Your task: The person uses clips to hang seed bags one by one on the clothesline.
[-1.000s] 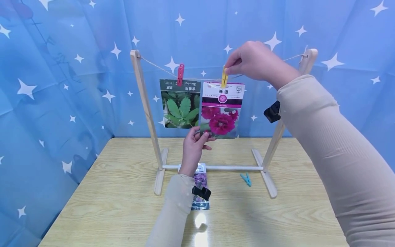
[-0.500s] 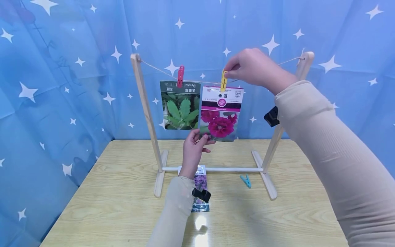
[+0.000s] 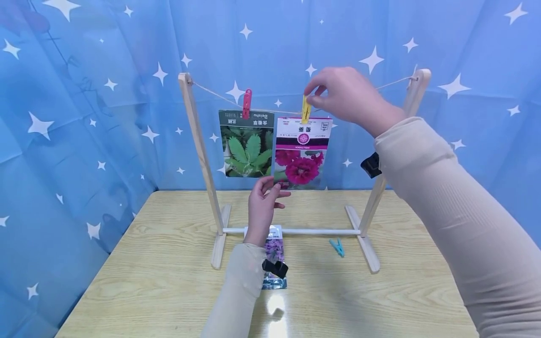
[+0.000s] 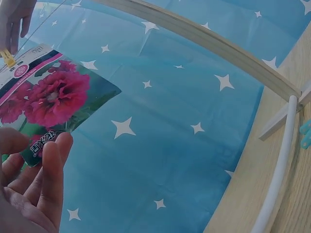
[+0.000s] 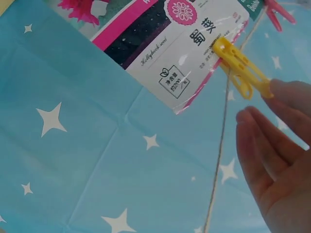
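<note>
A hollyhock seed packet (image 3: 302,155), printed upside down with magenta flowers, hangs from the string by a yellow clothespin (image 3: 306,110). My right hand (image 3: 348,96) is at the clothespin's upper end. In the right wrist view a fingertip touches one leg of the yellow clothespin (image 5: 243,65), while the other fingers sit slightly apart from it. My left hand (image 3: 263,204) has loose fingers around the packet's lower left corner; whether any fingertip touches it is hard to tell. Left of it, a green-leaf packet (image 3: 246,145) hangs from a red clothespin (image 3: 247,104).
The wooden frame has a left post (image 3: 198,145), a right post (image 3: 378,197) and a white lower bar (image 3: 317,231). A purple-flower packet (image 3: 274,284) lies on the table (image 3: 169,281), partly under my left arm. A blue clothespin (image 3: 337,247) lies by the right foot.
My left thumb has slid off the hollyhock packet's face, and that hand has shifted slightly down and left. The right hand remains by the yellow clothespin. The head view has tilted slightly.
</note>
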`<state>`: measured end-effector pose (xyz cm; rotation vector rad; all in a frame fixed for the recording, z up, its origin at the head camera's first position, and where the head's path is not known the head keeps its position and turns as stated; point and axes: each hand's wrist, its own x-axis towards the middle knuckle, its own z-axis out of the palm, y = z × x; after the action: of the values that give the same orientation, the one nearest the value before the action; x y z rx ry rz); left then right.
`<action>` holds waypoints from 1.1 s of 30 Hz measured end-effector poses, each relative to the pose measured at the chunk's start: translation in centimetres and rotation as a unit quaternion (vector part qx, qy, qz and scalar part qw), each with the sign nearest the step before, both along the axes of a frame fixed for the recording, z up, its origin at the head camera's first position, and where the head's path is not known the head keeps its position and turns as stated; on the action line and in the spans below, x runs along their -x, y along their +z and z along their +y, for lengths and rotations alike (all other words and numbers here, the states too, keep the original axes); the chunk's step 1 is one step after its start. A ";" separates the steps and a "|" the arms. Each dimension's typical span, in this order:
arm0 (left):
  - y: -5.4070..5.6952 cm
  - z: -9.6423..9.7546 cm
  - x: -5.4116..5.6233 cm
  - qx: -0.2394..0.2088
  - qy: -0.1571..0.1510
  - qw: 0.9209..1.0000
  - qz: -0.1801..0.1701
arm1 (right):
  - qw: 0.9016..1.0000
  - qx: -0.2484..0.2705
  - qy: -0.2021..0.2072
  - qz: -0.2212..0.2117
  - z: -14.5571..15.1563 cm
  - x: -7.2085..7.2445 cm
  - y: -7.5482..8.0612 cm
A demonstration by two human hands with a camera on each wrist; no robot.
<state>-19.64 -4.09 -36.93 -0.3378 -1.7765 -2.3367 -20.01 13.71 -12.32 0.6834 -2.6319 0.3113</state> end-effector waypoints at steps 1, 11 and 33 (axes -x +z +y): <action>0.0 0.0 0.0 -0.002 0.003 1.000 0.000 | 1.000 0.000 0.001 0.008 0.1 0.0 -0.1; -0.7 -0.3 -0.2 0.001 0.023 1.000 -0.011 | 0.996 0.016 -0.007 0.084 0.6 -0.8 -1.2; -1.2 -1.1 -1.1 0.056 -0.017 0.998 -0.021 | 0.962 0.143 0.131 0.190 1.4 -2.9 -7.9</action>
<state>-18.58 -5.23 -38.09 -0.3402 -1.9409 -2.2870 -17.09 15.07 -20.19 0.8912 -2.0820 0.5631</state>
